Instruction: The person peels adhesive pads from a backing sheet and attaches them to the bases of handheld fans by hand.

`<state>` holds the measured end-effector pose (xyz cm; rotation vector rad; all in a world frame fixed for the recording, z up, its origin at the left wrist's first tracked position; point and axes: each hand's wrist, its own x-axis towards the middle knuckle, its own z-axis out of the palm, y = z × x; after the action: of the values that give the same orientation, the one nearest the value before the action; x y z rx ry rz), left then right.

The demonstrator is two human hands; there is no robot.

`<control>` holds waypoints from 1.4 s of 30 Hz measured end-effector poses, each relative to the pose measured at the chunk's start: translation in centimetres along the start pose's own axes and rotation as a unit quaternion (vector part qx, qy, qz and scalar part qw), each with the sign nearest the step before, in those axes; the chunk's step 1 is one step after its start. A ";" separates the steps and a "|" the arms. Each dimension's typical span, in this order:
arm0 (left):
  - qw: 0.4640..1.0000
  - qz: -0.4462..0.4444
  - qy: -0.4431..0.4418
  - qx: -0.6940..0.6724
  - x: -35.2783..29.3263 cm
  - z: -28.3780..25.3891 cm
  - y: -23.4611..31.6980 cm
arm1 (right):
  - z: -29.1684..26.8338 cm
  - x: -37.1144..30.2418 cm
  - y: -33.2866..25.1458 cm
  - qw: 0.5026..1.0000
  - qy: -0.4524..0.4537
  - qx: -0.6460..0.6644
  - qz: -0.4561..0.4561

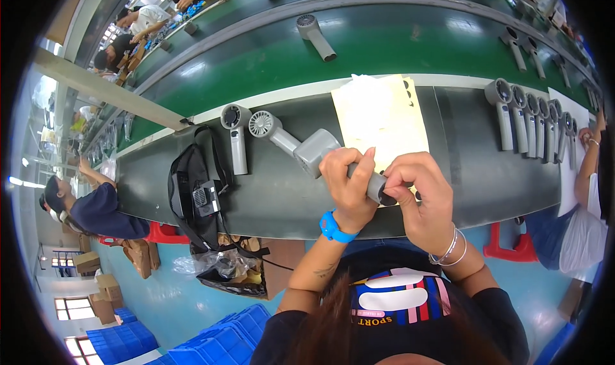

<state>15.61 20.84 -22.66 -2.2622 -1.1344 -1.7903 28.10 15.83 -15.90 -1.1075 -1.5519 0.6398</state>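
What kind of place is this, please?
Most likely a factory assembly line. A long green conveyor belt carries a grey handheld fan, a row of the same fans lies on the workbench, and other workers sit alongside.

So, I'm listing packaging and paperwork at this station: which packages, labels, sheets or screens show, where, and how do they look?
Pale yellow sheet: flat on the grey bench, just beyond both hands, rectangular.
White sheet: right end of the bench, under the row of grey fans, long, narrow.
Cardboard boxes: floor at lower left, brown, stacked.
Blue crates: floor, bottom edge, stacked plastic.
Clear plastic bag: under the bench edge, crumpled.
No screens visible.
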 end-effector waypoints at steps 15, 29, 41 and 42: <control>0.997 -0.043 -0.011 -0.061 1.3 0.3 1.3 | -0.7 0.4 1.2 0.972 0.067 -0.110 -0.198; 0.984 -0.113 -0.046 -0.133 1.7 0.2 1.2 | -0.6 -1.2 2.0 0.944 0.059 -0.120 -0.300; 0.930 -0.003 -0.173 -0.324 3.1 -0.3 -1.4 | -2.2 -1.3 -0.1 0.987 0.091 0.131 0.006; 0.919 -0.008 -0.196 -0.342 3.0 -0.2 -1.5 | -2.1 -1.0 -0.6 0.976 0.103 0.183 0.050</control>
<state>14.78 23.42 -20.62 -3.1170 -0.5888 -2.0276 29.87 14.38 -15.27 -0.9418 -1.1507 0.8152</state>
